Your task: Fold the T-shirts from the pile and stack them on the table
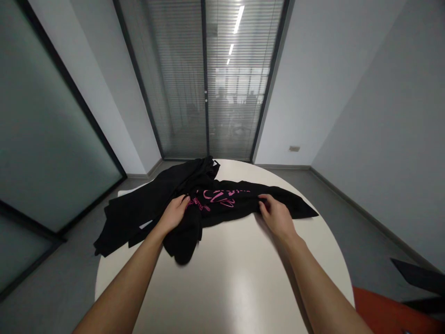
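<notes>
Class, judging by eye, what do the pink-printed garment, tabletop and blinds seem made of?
Pink-printed garment: matte black cloth, perhaps knit; it drapes and creases softly.
Tabletop: smooth, slightly glossy white surface, possibly laminate or lacquer; it shows a blurred highlight.
Blinds: thin slats, metal or plastic; too fine to tell.

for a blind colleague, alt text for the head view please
A person's left hand and right hand hold a black garment with pink lettering on a rounded white table. More black clothing lies to the left, and glass panels with blinds stand beyond.
</notes>
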Action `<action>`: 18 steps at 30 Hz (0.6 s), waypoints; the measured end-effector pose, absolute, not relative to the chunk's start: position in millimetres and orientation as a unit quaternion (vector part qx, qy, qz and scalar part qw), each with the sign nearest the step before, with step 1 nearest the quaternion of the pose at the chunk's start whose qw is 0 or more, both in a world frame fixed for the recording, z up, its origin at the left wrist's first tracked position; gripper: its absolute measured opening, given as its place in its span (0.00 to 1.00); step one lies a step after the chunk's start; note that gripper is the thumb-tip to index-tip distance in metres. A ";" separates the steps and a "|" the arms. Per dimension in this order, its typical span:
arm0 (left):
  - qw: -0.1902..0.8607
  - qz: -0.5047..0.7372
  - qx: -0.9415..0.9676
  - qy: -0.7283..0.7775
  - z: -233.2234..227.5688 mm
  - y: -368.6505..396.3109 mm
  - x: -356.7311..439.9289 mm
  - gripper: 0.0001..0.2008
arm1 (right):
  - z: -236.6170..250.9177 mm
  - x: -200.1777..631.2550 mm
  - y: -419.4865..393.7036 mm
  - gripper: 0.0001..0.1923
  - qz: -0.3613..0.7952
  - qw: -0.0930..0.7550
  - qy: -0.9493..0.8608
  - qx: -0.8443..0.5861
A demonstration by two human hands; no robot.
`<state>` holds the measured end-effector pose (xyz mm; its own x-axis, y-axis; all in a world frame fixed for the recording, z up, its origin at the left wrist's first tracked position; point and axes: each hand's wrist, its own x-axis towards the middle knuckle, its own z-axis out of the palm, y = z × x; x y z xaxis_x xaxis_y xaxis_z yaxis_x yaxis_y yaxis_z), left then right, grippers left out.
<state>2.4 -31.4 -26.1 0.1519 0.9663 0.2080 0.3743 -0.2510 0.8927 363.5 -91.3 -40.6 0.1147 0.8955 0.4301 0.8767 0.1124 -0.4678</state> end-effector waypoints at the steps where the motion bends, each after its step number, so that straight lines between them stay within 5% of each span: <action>1: 0.382 0.438 0.645 0.496 -26.3 -31.9 2.9 0.25 | -41.7 357.7 -91.9 0.16 0.032 0.341 -0.693 -0.634; 4: 0.482 0.489 0.550 0.475 -26.6 -35.1 4.9 0.30 | -46.8 345.0 -91.9 0.19 0.036 0.315 -0.784 -0.534; 8: 0.524 0.511 0.505 0.459 -28.3 -36.7 7.3 0.30 | -52.5 340.0 -88.0 0.10 -0.003 0.247 -0.796 -0.553; 18: 0.226 0.441 0.673 0.550 -28.0 -29.8 -2.1 0.18 | -25.7 364.8 -96.4 0.13 0.031 0.378 -0.675 -0.633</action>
